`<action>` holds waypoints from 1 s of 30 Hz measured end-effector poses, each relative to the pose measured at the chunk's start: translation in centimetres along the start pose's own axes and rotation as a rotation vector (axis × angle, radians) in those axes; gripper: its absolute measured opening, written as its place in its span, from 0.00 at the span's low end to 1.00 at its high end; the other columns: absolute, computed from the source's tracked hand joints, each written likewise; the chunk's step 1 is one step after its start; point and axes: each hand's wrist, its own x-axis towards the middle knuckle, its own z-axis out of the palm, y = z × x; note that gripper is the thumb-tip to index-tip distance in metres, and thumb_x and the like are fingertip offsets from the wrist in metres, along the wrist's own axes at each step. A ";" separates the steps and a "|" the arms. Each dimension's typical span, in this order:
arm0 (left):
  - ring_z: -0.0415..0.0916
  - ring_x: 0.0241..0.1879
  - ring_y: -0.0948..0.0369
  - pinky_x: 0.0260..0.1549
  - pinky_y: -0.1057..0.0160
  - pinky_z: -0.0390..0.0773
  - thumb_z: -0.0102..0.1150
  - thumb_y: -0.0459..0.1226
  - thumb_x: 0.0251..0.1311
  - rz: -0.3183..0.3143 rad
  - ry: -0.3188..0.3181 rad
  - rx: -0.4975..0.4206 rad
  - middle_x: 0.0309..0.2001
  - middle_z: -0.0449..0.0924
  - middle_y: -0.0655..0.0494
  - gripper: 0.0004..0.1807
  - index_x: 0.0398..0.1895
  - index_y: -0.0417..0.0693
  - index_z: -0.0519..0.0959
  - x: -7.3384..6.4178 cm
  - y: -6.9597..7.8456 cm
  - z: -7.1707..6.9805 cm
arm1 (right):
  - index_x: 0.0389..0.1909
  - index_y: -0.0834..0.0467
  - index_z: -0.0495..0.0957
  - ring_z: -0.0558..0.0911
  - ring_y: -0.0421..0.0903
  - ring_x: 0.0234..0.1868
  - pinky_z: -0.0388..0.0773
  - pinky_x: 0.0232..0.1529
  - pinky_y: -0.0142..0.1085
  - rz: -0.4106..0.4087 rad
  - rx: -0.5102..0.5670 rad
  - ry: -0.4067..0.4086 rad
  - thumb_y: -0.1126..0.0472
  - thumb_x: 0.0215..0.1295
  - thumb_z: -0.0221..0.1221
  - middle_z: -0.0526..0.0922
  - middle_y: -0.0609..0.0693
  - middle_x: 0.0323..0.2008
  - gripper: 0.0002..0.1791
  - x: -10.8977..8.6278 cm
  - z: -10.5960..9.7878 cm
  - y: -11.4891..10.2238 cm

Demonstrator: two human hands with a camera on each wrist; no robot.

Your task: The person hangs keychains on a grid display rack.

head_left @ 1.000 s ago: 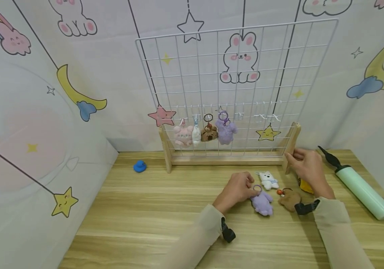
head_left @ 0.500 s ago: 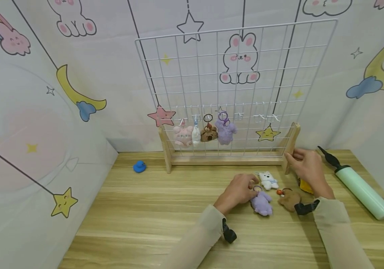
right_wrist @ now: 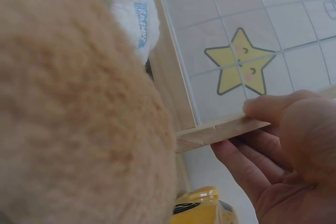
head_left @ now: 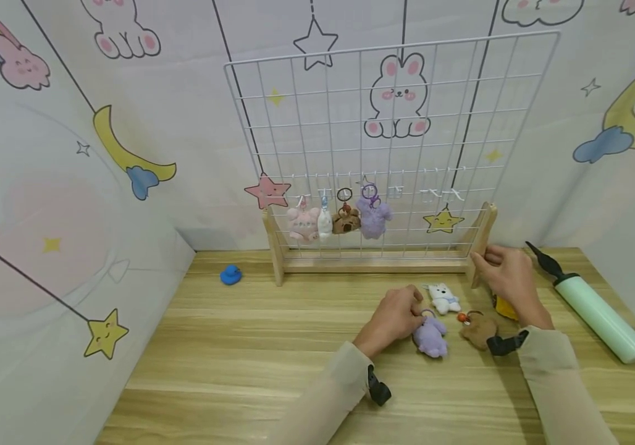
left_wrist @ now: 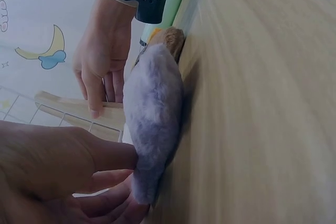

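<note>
On the desk (head_left: 239,346), the left hand (head_left: 392,316) pinches the purple plush keychain (head_left: 431,337) near its ring (head_left: 428,311), ideally firmly enough not to slip, while the right hand (head_left: 509,277) grips the wooden upright (head_left: 483,238) of the grid rack (head_left: 378,269).

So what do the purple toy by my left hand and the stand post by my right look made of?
Purple toy: fluffy, matte plush, likely synthetic, judging by its soft pile. Stand post: apparently pale wood, smooth and fairly matte, from its color and faint grain.
</note>
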 end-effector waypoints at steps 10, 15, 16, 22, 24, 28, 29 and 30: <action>0.75 0.33 0.69 0.32 0.73 0.75 0.71 0.34 0.71 -0.036 -0.018 0.024 0.38 0.89 0.62 0.17 0.61 0.44 0.83 -0.1 0.3 0.1 | 0.63 0.75 0.80 0.88 0.70 0.54 0.86 0.51 0.63 0.003 0.005 0.002 0.51 0.80 0.62 0.86 0.72 0.54 0.30 0.0 0.1 0.0; 0.73 0.30 0.69 0.29 0.73 0.74 0.67 0.34 0.74 -0.029 -0.040 0.043 0.38 0.87 0.61 0.19 0.65 0.42 0.81 -0.2 0.5 0.1 | 0.64 0.75 0.80 0.88 0.70 0.55 0.86 0.51 0.63 0.008 0.003 -0.002 0.50 0.80 0.62 0.86 0.72 0.55 0.30 0.0 0.1 0.0; 0.74 0.30 0.69 0.30 0.73 0.74 0.66 0.34 0.75 -0.026 -0.042 0.045 0.38 0.87 0.60 0.18 0.64 0.42 0.82 -0.2 0.5 0.0 | 0.65 0.75 0.79 0.88 0.70 0.55 0.86 0.52 0.64 0.011 0.002 -0.006 0.50 0.80 0.62 0.86 0.72 0.55 0.31 0.0 0.1 0.0; 0.79 0.34 0.72 0.34 0.77 0.77 0.66 0.32 0.74 -0.005 -0.036 0.008 0.41 0.90 0.59 0.05 0.47 0.46 0.88 -0.2 0.3 0.0 | 0.65 0.75 0.79 0.88 0.70 0.55 0.86 0.51 0.63 0.023 0.004 -0.012 0.49 0.81 0.61 0.85 0.72 0.56 0.32 0.1 0.1 0.1; 0.79 0.34 0.73 0.34 0.78 0.77 0.67 0.31 0.73 0.009 -0.029 -0.001 0.39 0.90 0.60 0.03 0.43 0.47 0.88 -0.1 0.2 0.1 | 0.65 0.75 0.79 0.88 0.70 0.55 0.87 0.51 0.62 0.022 0.005 -0.009 0.49 0.80 0.62 0.85 0.72 0.56 0.32 0.0 0.1 0.1; 0.76 0.33 0.74 0.33 0.78 0.76 0.67 0.31 0.73 0.032 -0.021 -0.033 0.36 0.87 0.61 0.03 0.39 0.47 0.86 0.0 0.0 0.1 | 0.65 0.75 0.79 0.88 0.70 0.55 0.87 0.50 0.62 0.019 0.007 -0.008 0.50 0.80 0.62 0.86 0.72 0.56 0.31 0.0 0.1 0.1; 0.75 0.33 0.73 0.32 0.77 0.76 0.67 0.31 0.73 0.035 -0.019 -0.047 0.36 0.86 0.61 0.03 0.39 0.47 0.86 0.1 0.0 0.1 | 0.65 0.75 0.79 0.88 0.70 0.55 0.87 0.50 0.62 0.018 0.007 -0.007 0.50 0.80 0.62 0.86 0.72 0.56 0.31 0.0 0.1 0.1; 0.75 0.33 0.73 0.32 0.77 0.76 0.67 0.32 0.73 0.036 -0.018 -0.063 0.36 0.86 0.61 0.03 0.39 0.47 0.85 0.1 -0.1 0.0 | 0.65 0.75 0.79 0.88 0.70 0.55 0.87 0.50 0.62 0.018 0.008 -0.006 0.49 0.80 0.62 0.86 0.72 0.56 0.31 0.0 0.1 0.1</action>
